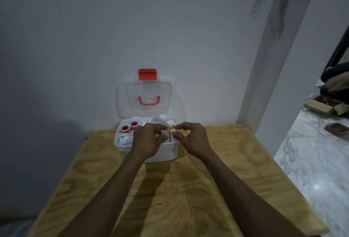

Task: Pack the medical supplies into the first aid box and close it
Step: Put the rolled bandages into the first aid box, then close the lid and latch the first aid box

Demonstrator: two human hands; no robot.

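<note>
White plastic first aid box (166, 153) sits at far edge of plywood tabletop (188, 189), against the wall. Clear lid (145, 102) stands upright, open, red latch (147, 74) on top, red handle (148, 100) on its face. Inside, left part: two red-capped rolls (129, 126) side by side, a white tube (124, 139) with dark print lying nearer the front. Right part: two white-capped bottles (166, 119), one behind the other. Left hand (149, 140) over box middle, fingers curled, thumb and forefinger pinching a small white item, partly hidden. Right hand (192, 138) at box right edge, thumb and forefinger pinched narrow at a small bottle with yellow-brown liquid (170, 132), upright, between both hands. Cannot tell if right fingertips fully grip it. Both forearms stretch across tabletop.
</note>
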